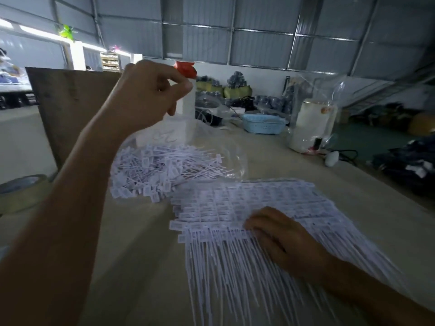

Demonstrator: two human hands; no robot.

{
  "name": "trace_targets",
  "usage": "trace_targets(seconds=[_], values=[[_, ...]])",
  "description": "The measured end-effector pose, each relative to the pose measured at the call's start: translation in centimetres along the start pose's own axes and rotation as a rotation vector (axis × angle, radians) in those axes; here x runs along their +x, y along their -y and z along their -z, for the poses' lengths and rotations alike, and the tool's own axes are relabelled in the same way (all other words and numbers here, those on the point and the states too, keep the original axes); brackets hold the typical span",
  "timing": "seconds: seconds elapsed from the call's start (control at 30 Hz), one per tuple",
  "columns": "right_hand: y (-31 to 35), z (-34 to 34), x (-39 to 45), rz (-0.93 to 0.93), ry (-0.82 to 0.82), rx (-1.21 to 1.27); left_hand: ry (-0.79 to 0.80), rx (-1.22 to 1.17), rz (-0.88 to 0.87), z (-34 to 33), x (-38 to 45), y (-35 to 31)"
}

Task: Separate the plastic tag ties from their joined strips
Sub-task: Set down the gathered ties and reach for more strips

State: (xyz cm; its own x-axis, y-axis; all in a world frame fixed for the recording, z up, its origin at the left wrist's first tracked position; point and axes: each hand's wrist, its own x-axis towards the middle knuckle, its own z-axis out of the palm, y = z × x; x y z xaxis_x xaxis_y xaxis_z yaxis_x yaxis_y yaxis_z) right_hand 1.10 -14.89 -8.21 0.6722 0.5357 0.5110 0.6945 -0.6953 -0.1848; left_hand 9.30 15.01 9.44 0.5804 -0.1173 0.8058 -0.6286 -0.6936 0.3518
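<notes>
The left hand (150, 95) was raised with fingers curled; anything pinched was blurred. The joined strips (247, 208) were pressed by the right hand (277, 236).

Joined strips (247, 208) lie near on the surface (146, 255). Loose ties (160, 170) lie behind them, leftward. A basket (263, 123) sits farther back.
</notes>
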Motion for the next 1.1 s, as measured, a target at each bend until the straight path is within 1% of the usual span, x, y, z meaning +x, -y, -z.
trace_targets(seconds=[0.07, 0.1, 0.13, 0.17, 0.23, 0.27, 0.3, 0.37, 0.43, 0.5, 0.57, 0.63, 0.7, 0.73, 0.77, 0.8, 0.83, 0.87, 0.9, 0.93, 0.97, 1.0, 1.07, 1.1], values=[[-1.2, 1.0, -1.8, -0.050, 0.047, -0.014, 0.007, -0.022, -0.050, -0.5, -0.6, -2.4], [-1.7, 1.7, -2.1, -0.062, 0.070, 0.002, 0.051, -0.022, -0.082, -1.3, -1.1, -3.5], [-2.3, 2.5, -2.2, -0.062, 0.097, -0.010, 0.129, -0.031, -0.100, -2.5, -1.8, -4.5], [-2.9, 3.2, -2.3, -0.055, 0.109, -0.051, 0.244, -0.033, -0.107, -3.9, -2.6, -5.2], [-4.5, 4.2, -2.7, -0.044, 0.092, -0.195, 0.471, 0.064, -0.140, -7.2, -5.4, -5.6], [-5.4, 4.6, -3.1, -0.068, 0.073, -0.229, 0.540, 0.131, -0.154, -8.8, -7.1, -5.2], [-6.3, 4.9, -3.7, -0.113, 0.069, -0.222, 0.565, 0.174, -0.159, -9.9, -9.1, -4.6], [-7.5, 5.3, -4.7, -0.207, 0.109, -0.161, 0.555, 0.207, -0.152, -11.4, -12.4, -3.3], [-8.8, 5.0, -5.5, -0.297, 0.156, -0.162, 0.606, 0.234, -0.175, -12.1, -14.4, -2.3], [-9.2, 4.5, -5.9, -0.331, 0.127, -0.127, 0.645, 0.251, -0.175, -12.6, -15.3, -1.6], [-9.3, 4.1, -5.8, -0.334, 0.122, -0.117, 0.686, 0.253, -0.131, -13.1, -15.7, -1.3], [-9.5, 3.9, -5.6, -0.338, 0.109, -0.092, 0.675, 0.152, -0.041, -13.6, -15.8, -1.3], [-9.4, 4.2, -5.1, -0.307, 0.052, -0.106, 0.581, -0.043, 0.095, -13.8, -15.0, -1.2], [-9.0, 4.3, -4.7, -0.300, 0.048, -0.119, 0.550, -0.092, 0.141, -13.8, -14.2, -1.1], [-9.1, 4.4, -4.0, -0.252, 0.027, -0.119, 0.551, -0.068, 0.145, -13.8, -13.2, -0.8], [-9.8, 4.5, -3.0, -0.184, 0.013, -0.119, 0.573, 0.025, 0.113, -13.6, -12.2, -0.4], [-10.5, 4.9, -1.8, -0.211, 0.028, -0.071, 0.607, 0.152, 0.079, -13.5, -11.2, -0.3], [-11.1, 5.4, -0.3, -0.323, 0.038, 0.011, 0.620, 0.282, 0.063, -13.3, -10.3, -0.4], [-12.1, 5.7, 1.2, -0.419, 0.010, 0.058, 0.618, 0.379, 0.074, -13.3, -9.5, -0.6], [-13.5, 5.7, 2.6, -0.488, -0.011, 0.056, 0.598, 0.434, 0.084, -13.5, -8.8, -0.7], [-14.8, 5.4, 3.6, -0.559, 0.012, 0.044, 0.579, 0.459, 0.083, -14.0, -8.3, -1.0], [-15.8, 4.9, 4.3, -0.602, 0.091, 0.002, 0.566, 0.445, 0.074, -14.7, -8.0, -1.3], [-16.6, 3.2, 3.9, -0.644, 0.318, -0.133, 0.572, 0.343, 0.047, -16.4, -7.6, -2.1], [-16.6, 2.5, 3.5, -0.684, 0.355, -0.166, 0.603, 0.289, 0.024, -17.4, -7.7, -2.4]])
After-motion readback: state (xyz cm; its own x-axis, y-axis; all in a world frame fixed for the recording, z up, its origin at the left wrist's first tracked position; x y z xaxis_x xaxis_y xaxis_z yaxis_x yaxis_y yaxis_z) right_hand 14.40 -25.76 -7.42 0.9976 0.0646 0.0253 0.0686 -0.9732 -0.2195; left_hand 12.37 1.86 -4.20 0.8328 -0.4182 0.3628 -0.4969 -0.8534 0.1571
